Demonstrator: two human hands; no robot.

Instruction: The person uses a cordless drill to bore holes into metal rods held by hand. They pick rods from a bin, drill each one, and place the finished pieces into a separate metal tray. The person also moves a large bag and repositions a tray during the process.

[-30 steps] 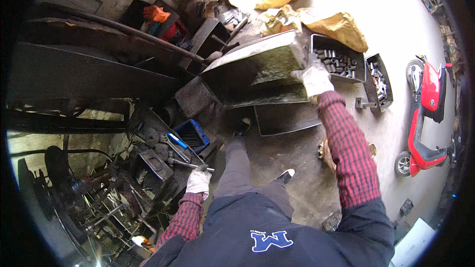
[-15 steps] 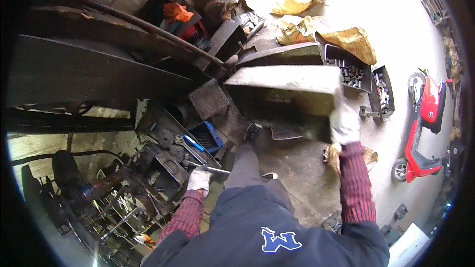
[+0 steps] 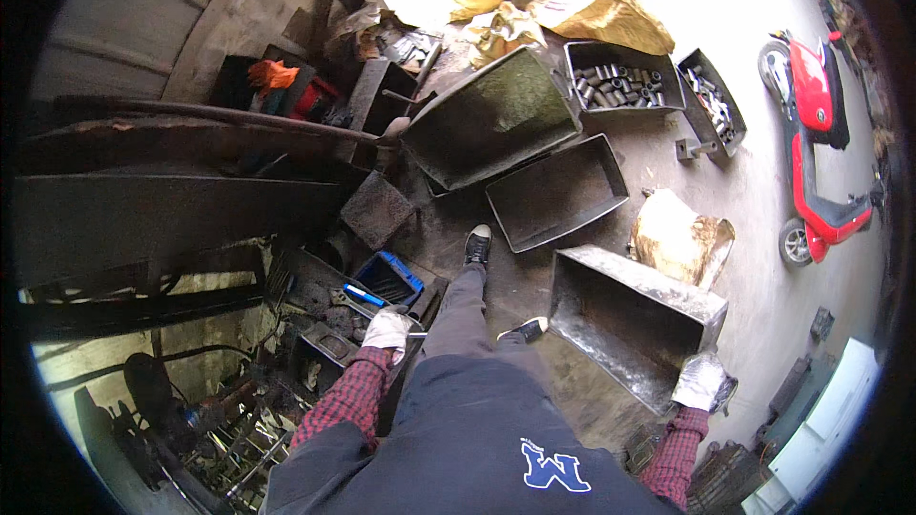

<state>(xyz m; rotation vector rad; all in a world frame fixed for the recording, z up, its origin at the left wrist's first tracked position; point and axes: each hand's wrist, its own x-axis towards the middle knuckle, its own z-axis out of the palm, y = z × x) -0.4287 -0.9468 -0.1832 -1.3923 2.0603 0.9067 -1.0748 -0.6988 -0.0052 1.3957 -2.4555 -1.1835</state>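
My right hand (image 3: 700, 381), in a white glove, is closed on the near right end of an open rectangular metal bin (image 3: 634, 275). The bin is tilted, its hollow dark side facing left, and nothing shows inside it. My left hand (image 3: 386, 329), also gloved in white, is closed around a thin metal rod (image 3: 418, 335) that sticks out to its right; most of the rod is hidden. Just beyond the left hand are a blue tray (image 3: 408, 274) and a bright blue tool or marker (image 3: 364, 296).
Two dark metal bins, a large one (image 3: 496, 114) and a shallower one (image 3: 563, 195), lie ahead. A bin of short metal tubes (image 3: 625, 107) stands farther off. A sack (image 3: 679, 234) lies beside the held bin. Right, a red scooter (image 3: 811, 148); left, a cluttered workbench (image 3: 239, 420).
My right hand has swung the metal bin from ahead toward me and to the right, lower down. The bins behind it have come into view. My left hand stays near the blue tray.
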